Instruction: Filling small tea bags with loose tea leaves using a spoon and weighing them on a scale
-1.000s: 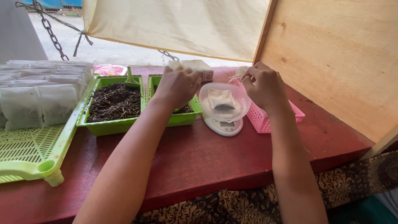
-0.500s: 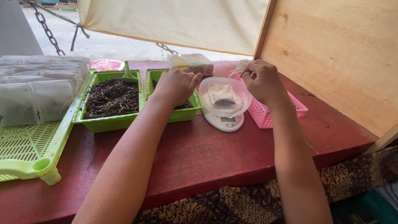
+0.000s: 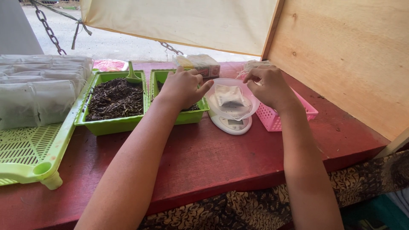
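A small white kitchen scale (image 3: 232, 124) stands on the red table (image 3: 213, 157) with a clear plastic bowl (image 3: 251, 104) on it. A small filled white pouch (image 3: 228, 96) lies in the bowl. My left hand (image 3: 184, 87) rests over the right-hand green tray (image 3: 187, 116) of dark dried leaves, fingers curled, beside the bowl's left rim. My right hand (image 3: 267, 86) hovers over the pink basket (image 3: 279, 119), fingertips pinched on a thin pale pouch (image 3: 252, 68) at the bowl's far right edge.
A second green tray (image 3: 111, 123) of dark leaves holds a green scoop (image 3: 133, 76). A large light green slatted tray (image 3: 30, 149) at left carries several filled white pouches (image 3: 36, 100). A wrapped box (image 3: 200, 64) sits behind. A plywood wall (image 3: 353, 55) rises on the right.
The view has drifted slightly. My left hand stays on the green tray. My right hand has lifted a little at the basket, still pinching the pale pouch.
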